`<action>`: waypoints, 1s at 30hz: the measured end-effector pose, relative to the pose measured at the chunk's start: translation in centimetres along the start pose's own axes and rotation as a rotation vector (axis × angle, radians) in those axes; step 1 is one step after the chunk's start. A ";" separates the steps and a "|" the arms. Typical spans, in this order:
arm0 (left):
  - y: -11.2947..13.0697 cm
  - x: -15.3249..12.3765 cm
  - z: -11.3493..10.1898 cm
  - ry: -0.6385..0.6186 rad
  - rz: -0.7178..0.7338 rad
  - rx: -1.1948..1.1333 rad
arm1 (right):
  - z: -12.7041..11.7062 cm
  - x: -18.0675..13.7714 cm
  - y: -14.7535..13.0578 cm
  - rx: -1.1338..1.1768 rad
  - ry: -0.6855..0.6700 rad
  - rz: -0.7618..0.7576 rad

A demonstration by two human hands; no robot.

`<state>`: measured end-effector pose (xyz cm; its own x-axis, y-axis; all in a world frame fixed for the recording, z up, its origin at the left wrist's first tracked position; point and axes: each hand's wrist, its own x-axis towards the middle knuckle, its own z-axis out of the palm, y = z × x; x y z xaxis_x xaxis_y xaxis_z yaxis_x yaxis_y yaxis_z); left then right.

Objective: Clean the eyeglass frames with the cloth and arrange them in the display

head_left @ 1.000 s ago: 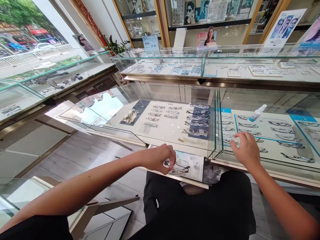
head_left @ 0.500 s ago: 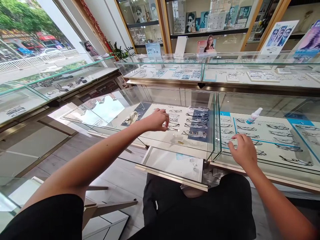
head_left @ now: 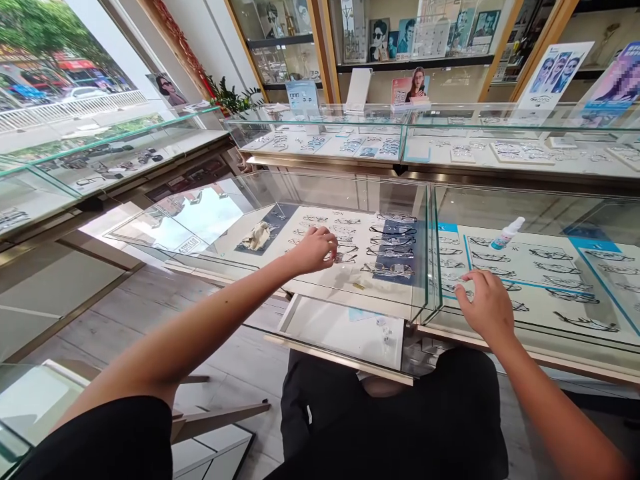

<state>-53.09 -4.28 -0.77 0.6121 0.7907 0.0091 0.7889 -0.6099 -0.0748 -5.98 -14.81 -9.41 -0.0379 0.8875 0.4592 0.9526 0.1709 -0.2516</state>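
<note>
My left hand [head_left: 316, 251] is over the glass-topped display case, its fingers curled down towards the thumb. Whatever lies between those fingertips, if anything, is hidden. Under the glass near it are rows of eyeglasses [head_left: 393, 241] and a crumpled cream cloth [head_left: 257, 236] at the left. My right hand [head_left: 487, 303] is at the neighbouring case, thumb and index finger bent but apart, with no held object visible. Beyond it, a small spray bottle [head_left: 507, 233] with a white cap and blue base stands on the glass. A shallow drawer [head_left: 340, 327] is pulled out in front of my lap.
Small clear items [head_left: 384, 329] lie in the drawer's right end. More glass showcases [head_left: 325, 127] with eyewear run along the back and left. Advertising cards [head_left: 556, 75] stand on the back counter. A wooden chair or stool leg [head_left: 225, 417] juts out at lower left.
The view has shifted slightly, so the cases and drawer appear a little further left. My left hand sits slightly lower in the picture. The right hand has hardly moved.
</note>
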 end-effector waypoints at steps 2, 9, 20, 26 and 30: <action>0.0 -0.6 -0.2 0.002 0.011 -0.014 | 0.0 0.0 0.0 -0.006 -0.015 0.005; 4.8 -4.7 -3.0 0.211 0.075 -0.327 | 0.0 -0.2 0.0 -0.016 -0.010 0.011; 7.6 -2.2 13.7 -0.147 0.067 -0.403 | -0.3 0.0 -0.1 -0.030 0.002 -0.003; -1.6 5.5 17.8 0.045 -0.324 -0.229 | -0.2 -0.1 -0.2 -0.025 -0.023 0.032; -6.9 8.4 19.5 0.113 -0.457 -0.174 | 0.0 -0.3 -0.3 -0.021 -0.009 0.038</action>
<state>-54.44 7.55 -19.63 0.1958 0.9744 0.1109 0.9692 -0.2095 0.1297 -6.26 -15.11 -9.41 -0.0046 0.8971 0.4418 0.9596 0.1283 -0.2504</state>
